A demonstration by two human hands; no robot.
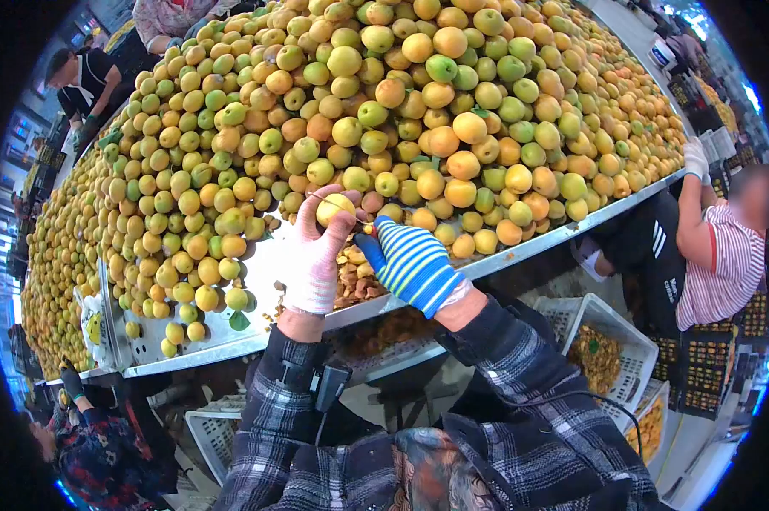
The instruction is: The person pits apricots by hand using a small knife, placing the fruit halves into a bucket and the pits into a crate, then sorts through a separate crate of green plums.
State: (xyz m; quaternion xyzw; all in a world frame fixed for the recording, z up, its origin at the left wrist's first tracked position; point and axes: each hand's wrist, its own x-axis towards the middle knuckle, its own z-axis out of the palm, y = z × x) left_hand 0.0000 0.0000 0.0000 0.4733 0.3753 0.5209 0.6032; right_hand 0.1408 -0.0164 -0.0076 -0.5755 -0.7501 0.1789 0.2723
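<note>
My left hand, in a pale pink and white glove with bare-looking fingertips, is closed round a yellow apricot. A thin dark line crosses the fruit's upper side. Close by on the right, my right hand wears a blue and white striped glove. Its fingers are pinched on a small tool with a red part, mostly hidden by the glove, its tip near the apricot. Below and between both hands lies a pile of brownish-orange cut pieces at the table edge.
A large heap of apricots covers the metal table. White crates stand below, one with cut fruit, another at lower left. A white bag lies left. Co-workers sit at right, lower left and far side.
</note>
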